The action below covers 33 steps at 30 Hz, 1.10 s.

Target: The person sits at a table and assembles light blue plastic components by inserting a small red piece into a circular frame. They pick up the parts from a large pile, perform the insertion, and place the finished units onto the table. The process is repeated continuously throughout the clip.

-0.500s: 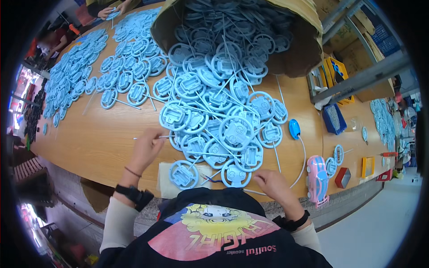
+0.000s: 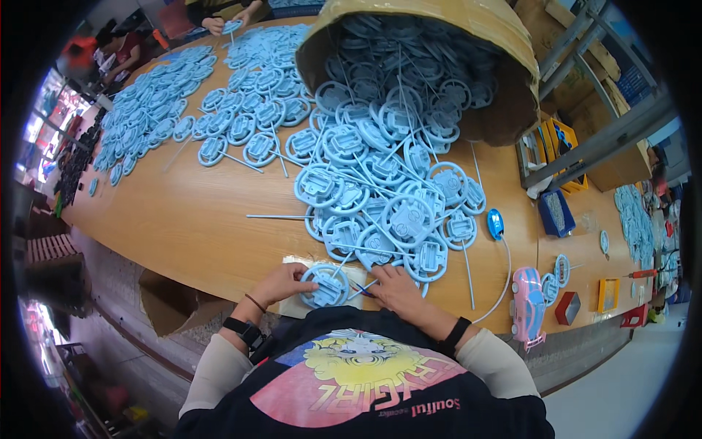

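Observation:
Near the table's front edge, a light-blue plastic steering-wheel-shaped part (image 2: 325,286) lies on a pale pad (image 2: 294,307). My left hand (image 2: 279,286) pinches its left rim between thumb and fingers. Just to its right, my right hand (image 2: 400,294) reaches in with fingers bent and pressed together, its fingertips beside thin dark wires (image 2: 360,288). Whether these fingers hold a wire cannot be made out. A large heap of the same blue wheel parts (image 2: 380,208), many with thin rods, spreads just beyond both hands. One long rod (image 2: 278,216) sticks out leftward from the heap.
The heap spills from a big brown carton (image 2: 512,36). At right lie a blue oval device (image 2: 496,223) with a white cable (image 2: 504,282), a pink toy car (image 2: 528,307), a blue bin (image 2: 556,214) and a metal rack (image 2: 607,139). A co-worker's hands (image 2: 219,25) are at far left.
My left hand has left the rod and come nearer, onto the wheel part on the pad. My right hand has moved left to the wires. The view has shifted, too.

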Available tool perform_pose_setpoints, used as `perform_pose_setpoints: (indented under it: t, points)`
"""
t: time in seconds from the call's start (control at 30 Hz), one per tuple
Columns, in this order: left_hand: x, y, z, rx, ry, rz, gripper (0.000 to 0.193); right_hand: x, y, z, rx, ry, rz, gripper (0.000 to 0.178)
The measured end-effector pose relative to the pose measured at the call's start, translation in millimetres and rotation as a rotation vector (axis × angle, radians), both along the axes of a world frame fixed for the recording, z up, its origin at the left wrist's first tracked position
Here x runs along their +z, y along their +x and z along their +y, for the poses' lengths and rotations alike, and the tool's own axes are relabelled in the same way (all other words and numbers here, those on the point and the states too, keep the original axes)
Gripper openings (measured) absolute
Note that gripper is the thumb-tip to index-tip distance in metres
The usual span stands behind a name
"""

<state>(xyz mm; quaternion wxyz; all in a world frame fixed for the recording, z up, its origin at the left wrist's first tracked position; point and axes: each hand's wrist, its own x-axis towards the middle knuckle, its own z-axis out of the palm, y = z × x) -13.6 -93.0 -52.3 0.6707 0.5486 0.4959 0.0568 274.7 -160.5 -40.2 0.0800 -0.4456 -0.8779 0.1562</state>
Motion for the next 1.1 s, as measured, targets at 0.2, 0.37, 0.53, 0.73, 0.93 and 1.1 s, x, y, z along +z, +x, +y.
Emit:
perform_pose_setpoints:
  t: [0.2,0.37,0.53,0.73,0.93,1.1]
  points:
    - [37,-23,-8,0.189,-0.016,-0.276,0.018,3,9,3,0.032,0.059,0.259,0.018]
    - [106,-32,-5,0.500,0.109,-0.449,0.019,73,26,18,-0.115,-0.003,0.449,0.014]
    - [123,-9,28,0.692,0.232,-0.688,0.020,53,11,27,-0.044,-0.195,0.342,0.014]
    - [90,22,37,0.627,0.243,-0.552,0.018,99,-5,37,-0.318,-0.802,0.865,0.016]
    - [88,59,26,0.600,0.123,-0.593,0.022,113,3,45,-0.459,-0.475,0.665,0.015]
    - [94,69,24,0.552,0.125,-0.598,0.022,95,8,48,-0.461,-0.493,0.713,0.012]
